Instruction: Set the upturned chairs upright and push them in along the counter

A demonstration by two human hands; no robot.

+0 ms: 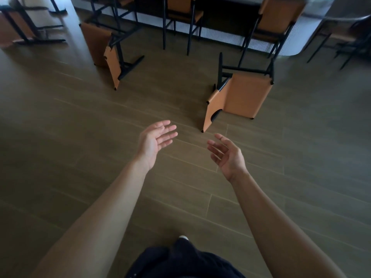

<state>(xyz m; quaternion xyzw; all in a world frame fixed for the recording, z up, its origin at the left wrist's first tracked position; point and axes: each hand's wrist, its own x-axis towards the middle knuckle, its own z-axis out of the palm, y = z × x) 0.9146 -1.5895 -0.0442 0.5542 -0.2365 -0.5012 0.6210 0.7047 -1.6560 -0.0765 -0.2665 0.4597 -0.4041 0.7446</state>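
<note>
Nearest: dark garment (180, 259) at the bottom edge, pale shoe tip (183, 237) just beyond it on the wood-plank floor (80, 141).

Both forearms bare, stretched fwd over the floor, converging. L hand (155, 140): palm turned up and inward, fingers straight and slightly fanned, pointing fwd-right, grasping nothing. R hand (226, 155): palm facing the L hand, fingers loosely bent, thumb up, grasping nothing. Hands apart from each other, touching no object.

Just beyond the R hand: tipped chair no. 1 (241, 95), tan seat and back, black metal frame, lying on the floor with legs pointing toward the counter. Not touched by either hand.

Further, left of centre: tipped chair no. 2 (104, 51), same type, on its side, legs pointing right.

Far: two upright chairs, centre (181, 9) and right (279, 19), standing close against the counter (220, 37), ribbed pale front. Far left: black-framed furniture (30, 31), blurred, type not determinable.
</note>
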